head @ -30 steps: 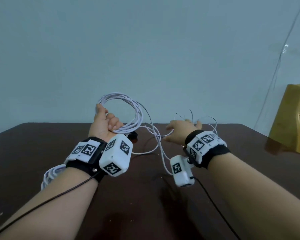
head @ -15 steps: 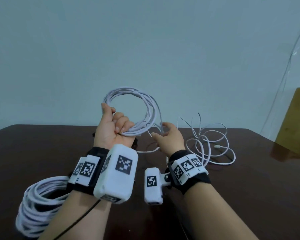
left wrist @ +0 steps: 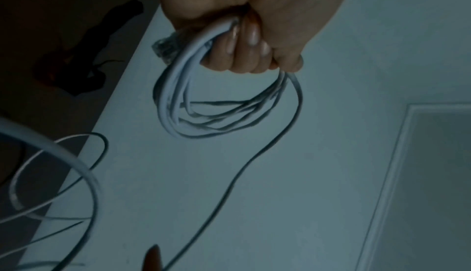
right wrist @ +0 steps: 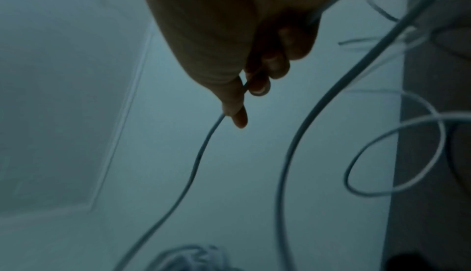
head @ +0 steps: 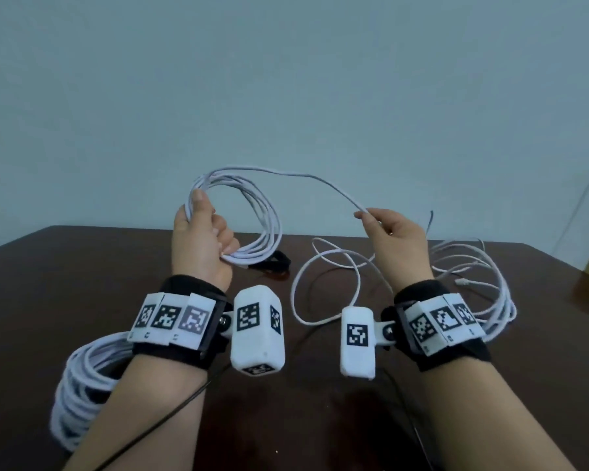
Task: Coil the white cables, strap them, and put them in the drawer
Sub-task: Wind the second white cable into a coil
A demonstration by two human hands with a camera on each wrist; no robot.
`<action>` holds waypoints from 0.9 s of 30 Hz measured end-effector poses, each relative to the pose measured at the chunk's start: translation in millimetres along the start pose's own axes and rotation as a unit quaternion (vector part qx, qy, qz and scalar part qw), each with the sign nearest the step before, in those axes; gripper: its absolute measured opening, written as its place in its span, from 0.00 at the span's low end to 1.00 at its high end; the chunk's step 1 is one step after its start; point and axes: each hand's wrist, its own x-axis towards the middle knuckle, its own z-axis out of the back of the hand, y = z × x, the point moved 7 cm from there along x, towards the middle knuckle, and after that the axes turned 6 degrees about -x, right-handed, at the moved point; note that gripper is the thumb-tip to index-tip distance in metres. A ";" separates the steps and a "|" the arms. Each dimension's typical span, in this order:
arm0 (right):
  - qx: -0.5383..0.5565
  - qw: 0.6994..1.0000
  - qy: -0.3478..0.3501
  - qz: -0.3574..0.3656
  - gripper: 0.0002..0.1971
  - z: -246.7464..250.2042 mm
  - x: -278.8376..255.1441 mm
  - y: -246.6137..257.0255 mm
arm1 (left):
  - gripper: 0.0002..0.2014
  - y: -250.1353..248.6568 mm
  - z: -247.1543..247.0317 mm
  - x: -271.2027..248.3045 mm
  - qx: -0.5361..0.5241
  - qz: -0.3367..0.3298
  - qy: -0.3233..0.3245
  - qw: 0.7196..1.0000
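While the head view looks down over the dark brown wooden desk, the left hand holds a raised coil of thin white round cable above the far middle of the desk, fingers curled through the loops and thumb up along the rim. From the coil's top a single strand arcs across to the right hand, which pinches it between thumb and forefinger. Slack cable loops lie near the far right edge, and a thick finished white cable bundle sits at the near left edge under the forearm. A black strap lies on the desk just beyond the coil.

From the left wrist view, the fingers are clamped round several turns of the coil, nails turned to the camera; one strand trails off downward.

From the right wrist view, which is dim, the thumb and forefinger tips meet on the single strand; the other fingers are curled behind, and whether they also touch it cannot be told.

Judgement: this cable is light, limp and springy, likely smooth, so loops will want to spread. Grip across all turns at one point; guide the free strand loosely through the pinch.
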 end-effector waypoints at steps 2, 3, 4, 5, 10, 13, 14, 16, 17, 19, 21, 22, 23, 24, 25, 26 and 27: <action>-0.173 0.984 -0.011 0.048 0.11 1.6 -0.9 3.0 | 0.16 -3.5 -1.4 0.0 -0.002 0.005 0.017 1.000; -0.248 0.965 -0.022 0.077 0.12 1.6 -1.6 5.9 | 0.16 -6.3 -2.0 0.2 0.004 0.000 0.026 1.000; -0.294 0.950 -0.032 0.100 0.12 1.9 -3.0 8.7 | 0.16 -8.7 -2.8 0.4 0.013 -0.006 0.033 0.999; -0.315 0.941 -0.034 0.116 0.12 1.6 -4.5 12.5 | 0.16 -10.6 -4.0 0.6 0.022 -0.012 0.039 0.999; -0.390 0.907 0.080 0.139 0.13 -17.3 -11.7 24.2 | 0.14 -19.2 -19.7 -9.6 0.084 -0.060 0.085 0.991; -0.395 0.892 0.176 0.129 0.15 -32.5 -21.6 28.9 | 0.13 -21.7 -30.4 -19.4 0.116 -0.074 0.116 0.984; -0.395 0.888 0.195 0.132 0.15 -35.9 -24.9 31.7 | 0.13 -20.9 -33.4 -21.7 0.119 -0.075 0.127 0.982; -0.402 0.875 0.224 0.150 0.15 -40.4 -30.8 39.0 | 0.13 -17.0 -38.8 -26.2 0.131 -0.077 0.154 0.976; -0.407 0.868 0.238 0.158 0.15 -42.0 -33.7 42.0 | 0.12 -13.9 -41.5 -28.3 0.142 -0.080 0.170 0.972; -0.411 0.857 0.259 0.172 0.13 -44.8 -38.3 46.5 | 0.11 -7.0 -47.4 -32.8 0.174 -0.090 0.203 0.959; -0.409 0.850 0.272 0.190 0.11 -48.5 -40.6 49.7 | 0.10 -2.3 -53.7 -38.3 0.214 -0.105 0.235 0.942; -0.407 0.847 0.277 0.199 0.11 -50.2 -41.1 50.1 | 0.09 -1.0 -56.7 -41.0 0.235 -0.116 0.250 0.932; -0.403 0.846 0.279 0.208 0.11 -51.7 -41.5 50.7 | 0.08 -0.7 -59.5 -44.1 0.258 -0.129 0.265 0.920; -0.402 0.845 0.279 0.217 0.11 -52.7 -42.0 51.4 | 0.07 -0.7 -61.9 -46.7 0.285 -0.143 0.276 0.907; -0.400 0.844 0.277 0.227 0.12 -52.9 -42.0 52.7 | 0.06 -0.7 -63.4 -48.3 0.316 -0.156 0.283 0.892; -0.398 0.843 0.274 0.235 0.13 -52.7 -42.4 54.6 | 0.05 0.2 -64.4 -48.9 0.345 -0.166 0.286 0.878; -0.393 0.844 0.272 0.243 0.12 -52.3 -42.9 57.3 | 0.05 0.7 -65.1 -49.0 0.366 -0.174 0.290 0.867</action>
